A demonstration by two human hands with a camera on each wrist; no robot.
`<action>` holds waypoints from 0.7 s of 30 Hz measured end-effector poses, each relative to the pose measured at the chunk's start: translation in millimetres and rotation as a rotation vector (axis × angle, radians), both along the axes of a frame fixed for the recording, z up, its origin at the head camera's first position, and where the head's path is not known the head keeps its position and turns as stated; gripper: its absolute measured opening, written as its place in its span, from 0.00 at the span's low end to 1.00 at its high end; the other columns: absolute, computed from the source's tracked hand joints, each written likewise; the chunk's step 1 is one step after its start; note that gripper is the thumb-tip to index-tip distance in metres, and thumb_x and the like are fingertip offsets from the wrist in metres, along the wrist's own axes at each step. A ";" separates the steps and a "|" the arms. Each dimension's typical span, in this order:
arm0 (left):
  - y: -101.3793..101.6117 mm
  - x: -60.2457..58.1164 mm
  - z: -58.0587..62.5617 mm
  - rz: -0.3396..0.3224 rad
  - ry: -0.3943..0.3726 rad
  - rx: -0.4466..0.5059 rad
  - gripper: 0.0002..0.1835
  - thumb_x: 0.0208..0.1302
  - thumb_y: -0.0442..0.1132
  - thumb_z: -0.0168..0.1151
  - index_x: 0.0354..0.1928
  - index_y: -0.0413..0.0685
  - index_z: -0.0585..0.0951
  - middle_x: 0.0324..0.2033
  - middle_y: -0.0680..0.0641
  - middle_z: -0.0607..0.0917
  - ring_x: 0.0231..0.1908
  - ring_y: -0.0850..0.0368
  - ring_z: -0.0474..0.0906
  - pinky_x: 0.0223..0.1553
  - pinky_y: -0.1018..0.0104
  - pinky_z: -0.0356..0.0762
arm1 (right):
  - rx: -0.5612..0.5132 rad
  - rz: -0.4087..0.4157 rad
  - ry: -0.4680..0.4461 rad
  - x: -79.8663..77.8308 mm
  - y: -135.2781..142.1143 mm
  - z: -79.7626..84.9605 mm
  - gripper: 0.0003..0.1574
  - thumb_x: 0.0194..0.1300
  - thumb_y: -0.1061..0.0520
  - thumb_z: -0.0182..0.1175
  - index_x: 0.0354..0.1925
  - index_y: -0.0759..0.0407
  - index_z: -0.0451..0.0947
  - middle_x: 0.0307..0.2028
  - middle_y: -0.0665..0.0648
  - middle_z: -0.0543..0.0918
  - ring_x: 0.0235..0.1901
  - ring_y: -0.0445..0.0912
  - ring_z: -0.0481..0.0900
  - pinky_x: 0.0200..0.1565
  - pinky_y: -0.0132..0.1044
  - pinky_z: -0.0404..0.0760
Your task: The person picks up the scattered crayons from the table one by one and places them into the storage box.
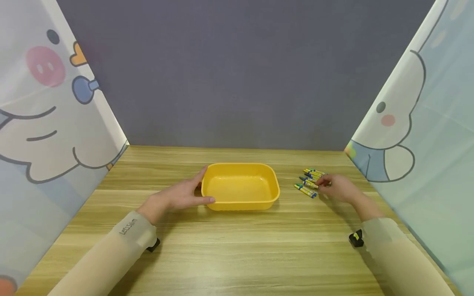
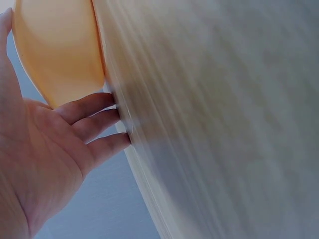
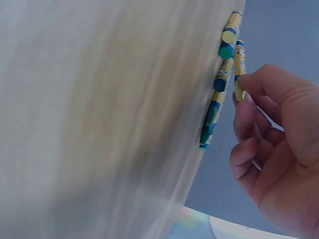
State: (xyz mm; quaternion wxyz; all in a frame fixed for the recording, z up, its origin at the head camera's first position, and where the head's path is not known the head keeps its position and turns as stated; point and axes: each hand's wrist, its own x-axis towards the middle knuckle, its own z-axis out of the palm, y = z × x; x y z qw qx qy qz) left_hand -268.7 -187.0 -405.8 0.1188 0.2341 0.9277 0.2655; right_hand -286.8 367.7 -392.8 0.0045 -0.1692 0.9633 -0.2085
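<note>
A shallow yellow plastic bin (image 1: 240,204) stands upright on the wooden table. My left hand (image 1: 181,194) spreads around its left end, thumb on the front rim corner and index finger along the back left corner. In the left wrist view, the lower fingertips (image 2: 107,117) touch the table beside the bin. My right hand (image 1: 338,189) pinches a yellow-wrapped crayon (image 3: 239,62) between thumb and fingers, just above or beside the others. More crayons (image 1: 305,190) in yellow wrappers, with green and blue showing, lie right of the bin. The right fingertips partly hide the group.
The wooden table (image 1: 237,250) ends at a dark grey panel (image 1: 237,82) at the back. Cartoon-printed cloths flank it on the left (image 1: 44,123) and right (image 1: 437,144). Small dark devices show at both sleeve cuffs.
</note>
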 end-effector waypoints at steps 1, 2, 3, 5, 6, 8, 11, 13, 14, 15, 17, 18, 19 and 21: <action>0.2 -0.1 0.1 0.000 0.001 -0.001 0.69 0.67 0.78 0.65 0.91 0.57 0.33 0.76 0.41 0.78 0.74 0.42 0.77 0.79 0.40 0.69 | -0.003 -0.007 0.006 0.0 -1.1 1.1 0.11 0.70 0.62 0.66 0.48 0.64 0.89 0.38 0.57 0.90 0.35 0.42 0.79 0.39 0.38 0.78; 0.3 -0.2 0.1 0.001 0.000 -0.001 0.69 0.67 0.78 0.65 0.91 0.57 0.33 0.76 0.41 0.78 0.74 0.43 0.77 0.78 0.40 0.69 | -0.006 -0.007 0.013 -0.4 -2.3 2.4 0.11 0.71 0.62 0.66 0.49 0.64 0.89 0.39 0.57 0.90 0.34 0.42 0.79 0.38 0.37 0.78; 0.2 -0.3 0.2 0.002 0.000 0.000 0.69 0.67 0.78 0.65 0.91 0.56 0.33 0.77 0.41 0.78 0.74 0.43 0.77 0.79 0.40 0.69 | -0.010 -0.009 0.021 -0.9 -4.3 3.8 0.11 0.72 0.62 0.65 0.49 0.64 0.89 0.40 0.58 0.90 0.34 0.41 0.79 0.38 0.37 0.78; 0.0 -0.2 0.0 0.002 0.004 0.001 0.69 0.67 0.78 0.65 0.91 0.56 0.33 0.77 0.41 0.77 0.74 0.43 0.76 0.79 0.39 0.69 | -0.017 -0.010 0.033 -1.4 -10.1 8.0 0.11 0.74 0.61 0.65 0.51 0.62 0.89 0.42 0.58 0.91 0.34 0.41 0.78 0.38 0.37 0.77; -0.2 -0.1 -0.1 0.001 0.005 0.002 0.69 0.67 0.78 0.65 0.91 0.56 0.33 0.78 0.41 0.77 0.75 0.42 0.76 0.79 0.39 0.69 | -0.023 -0.004 0.034 -1.7 -13.8 10.4 0.11 0.75 0.60 0.65 0.51 0.62 0.89 0.43 0.59 0.91 0.34 0.41 0.78 0.37 0.38 0.77; -0.5 -0.1 -0.2 0.000 0.008 0.002 0.69 0.67 0.78 0.65 0.91 0.57 0.33 0.77 0.41 0.77 0.74 0.43 0.76 0.79 0.39 0.69 | -0.032 0.008 0.041 -2.1 -23.2 15.7 0.11 0.77 0.59 0.66 0.53 0.61 0.89 0.45 0.58 0.91 0.34 0.41 0.78 0.37 0.37 0.77; -0.7 0.3 -0.1 -0.004 0.005 0.003 0.69 0.68 0.77 0.65 0.90 0.58 0.32 0.76 0.41 0.79 0.74 0.43 0.77 0.78 0.39 0.69 | -0.059 0.027 0.041 -2.6 -40.9 23.3 0.11 0.78 0.57 0.66 0.54 0.59 0.89 0.46 0.58 0.91 0.32 0.41 0.76 0.36 0.37 0.76; -0.4 0.6 0.0 -0.005 -0.001 0.007 0.69 0.68 0.77 0.66 0.90 0.59 0.31 0.74 0.42 0.80 0.74 0.44 0.77 0.78 0.40 0.69 | -0.075 0.040 0.048 -4.1 -53.7 27.1 0.11 0.78 0.57 0.67 0.54 0.58 0.89 0.46 0.57 0.91 0.32 0.42 0.75 0.36 0.36 0.75; -0.4 0.7 0.1 -0.005 -0.003 0.009 0.69 0.68 0.77 0.66 0.90 0.59 0.31 0.74 0.42 0.81 0.74 0.44 0.78 0.78 0.40 0.69 | -0.084 0.051 0.052 -4.8 -60.0 28.8 0.11 0.78 0.57 0.67 0.54 0.58 0.89 0.46 0.57 0.91 0.32 0.42 0.75 0.36 0.36 0.75; -0.3 0.7 0.1 -0.005 -0.005 0.011 0.69 0.68 0.77 0.66 0.90 0.59 0.31 0.74 0.43 0.81 0.74 0.44 0.77 0.78 0.40 0.69 | -0.095 0.060 0.051 -6.0 -66.2 30.1 0.11 0.79 0.57 0.66 0.54 0.58 0.89 0.46 0.57 0.91 0.32 0.43 0.75 0.36 0.36 0.75; -0.4 0.3 -0.1 -0.005 -0.006 0.015 0.69 0.68 0.77 0.66 0.90 0.59 0.32 0.74 0.42 0.81 0.74 0.44 0.77 0.79 0.40 0.69 | -0.117 0.076 0.046 -7.8 -78.7 32.5 0.11 0.79 0.56 0.66 0.54 0.57 0.89 0.46 0.57 0.91 0.32 0.44 0.75 0.36 0.36 0.75; -0.4 0.1 -0.2 -0.005 -0.004 0.014 0.69 0.68 0.77 0.66 0.90 0.59 0.32 0.74 0.42 0.81 0.74 0.44 0.77 0.78 0.40 0.69 | -0.134 0.084 0.037 -8.6 -85.2 33.9 0.11 0.79 0.56 0.66 0.54 0.57 0.89 0.47 0.57 0.90 0.31 0.44 0.75 0.35 0.36 0.75; -0.4 -0.1 -0.4 -0.006 -0.002 0.012 0.69 0.67 0.77 0.66 0.90 0.59 0.32 0.74 0.42 0.81 0.74 0.44 0.77 0.78 0.40 0.69 | -0.152 0.091 0.026 -9.4 -91.8 34.9 0.12 0.79 0.56 0.66 0.55 0.57 0.89 0.47 0.57 0.90 0.31 0.45 0.75 0.34 0.36 0.75; -0.2 -0.6 -0.6 -0.006 0.003 0.007 0.69 0.67 0.77 0.66 0.91 0.57 0.33 0.74 0.42 0.81 0.74 0.44 0.77 0.78 0.40 0.69 | -0.180 0.102 0.007 -11.1 -105.3 36.5 0.11 0.80 0.56 0.66 0.55 0.55 0.89 0.48 0.57 0.89 0.30 0.46 0.74 0.32 0.35 0.75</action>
